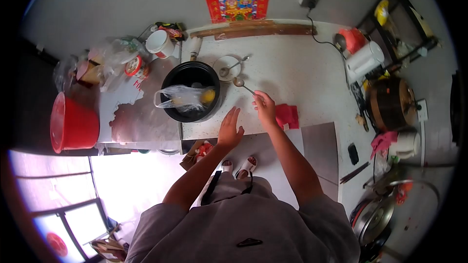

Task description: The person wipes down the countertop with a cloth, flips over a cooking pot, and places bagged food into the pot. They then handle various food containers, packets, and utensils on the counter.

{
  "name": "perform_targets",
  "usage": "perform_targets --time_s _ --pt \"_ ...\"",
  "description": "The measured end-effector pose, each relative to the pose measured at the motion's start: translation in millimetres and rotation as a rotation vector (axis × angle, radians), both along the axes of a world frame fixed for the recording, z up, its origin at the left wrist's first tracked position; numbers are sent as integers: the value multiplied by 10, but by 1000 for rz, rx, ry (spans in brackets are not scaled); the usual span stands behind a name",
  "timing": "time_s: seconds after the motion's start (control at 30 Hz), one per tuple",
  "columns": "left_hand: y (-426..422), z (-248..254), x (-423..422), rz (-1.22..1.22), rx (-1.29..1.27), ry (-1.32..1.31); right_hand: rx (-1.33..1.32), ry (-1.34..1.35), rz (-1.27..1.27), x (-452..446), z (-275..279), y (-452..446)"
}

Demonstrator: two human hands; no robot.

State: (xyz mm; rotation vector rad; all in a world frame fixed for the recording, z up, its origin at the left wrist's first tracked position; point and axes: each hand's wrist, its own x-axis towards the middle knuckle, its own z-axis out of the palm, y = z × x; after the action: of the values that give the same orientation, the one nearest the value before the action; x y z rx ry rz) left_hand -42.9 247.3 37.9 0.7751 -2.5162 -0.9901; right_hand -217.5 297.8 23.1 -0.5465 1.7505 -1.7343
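Observation:
My right hand [264,106] is closed around the handle of a metal spoon [239,82], whose bowl points away from me over the counter. Just beyond the spoon lies a small white plate [234,74] with a second spoon [224,71] resting across it. My left hand [230,127] hovers at the counter's front edge, fingers stretched out and holding nothing. To its upper left stands a black pot [171,74], with a clear plastic bag [183,96] lying over its opening and something yellow [208,96] in the bag. A red cloth [287,116] lies right of my right hand.
A red bucket [75,124], a white tub [159,44] and plastic bags [117,58] crowd the left side. On the right are a white kettle [364,61], a brown cooker [391,103], a black phone-like object [353,153] and pot lids [374,218]. Wooden boards [263,30] lie along the wall.

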Motion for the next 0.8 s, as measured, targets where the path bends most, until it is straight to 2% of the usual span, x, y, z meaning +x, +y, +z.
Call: perform_targets --time_s 0.3,0.57,0.67,0.8 --pt "-243 -213 -238 80 201 26 115 -65 106 -278 -39 -473" --pt "-378 -307 -683 290 113 62 162 78 407 -779 -304 -864" --pt "-279 -211 -833 380 132 109 123 127 380 -846 -168 -792" --pt "-143 -123 -968 456 122 88 109 228 345 -1020 -289 -633"
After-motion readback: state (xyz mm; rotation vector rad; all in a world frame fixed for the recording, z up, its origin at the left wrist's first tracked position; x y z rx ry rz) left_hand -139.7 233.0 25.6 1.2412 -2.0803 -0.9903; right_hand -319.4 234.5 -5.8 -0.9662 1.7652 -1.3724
